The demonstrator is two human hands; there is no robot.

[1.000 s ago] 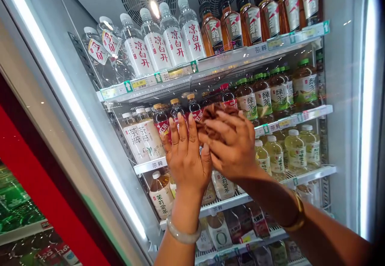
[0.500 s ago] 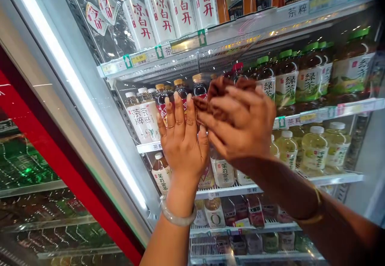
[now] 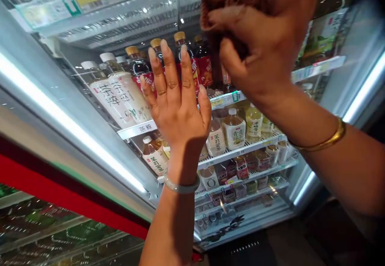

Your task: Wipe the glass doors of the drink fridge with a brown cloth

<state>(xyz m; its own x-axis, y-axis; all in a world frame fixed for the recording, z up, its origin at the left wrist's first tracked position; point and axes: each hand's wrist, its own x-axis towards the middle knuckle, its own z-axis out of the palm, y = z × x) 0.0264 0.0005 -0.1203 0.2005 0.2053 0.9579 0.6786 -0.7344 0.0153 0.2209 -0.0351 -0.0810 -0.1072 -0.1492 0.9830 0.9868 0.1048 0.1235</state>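
My left hand is spread flat with fingers pointing up, seemingly resting against the glass door of a drinks cooler. A pale bangle circles that wrist. Higher and to the right, my right hand grips a bunched brown cloth, partly hidden behind the fingers. A gold bangle is on the right wrist. Behind the left hand stand dark bottles with yellow caps and red labels, and white-labelled tea bottles are to its left.
Bottles fill several shelves inside the cooler. A bright light strip runs along its left side, next to a red frame edge. Another case with green bottles is at the lower left. Dark floor shows at the bottom.
My right hand has moved up and right with the cloth, away from the left hand. The left hand stays spread in place while the view has tilted downward and closer to the shelves.
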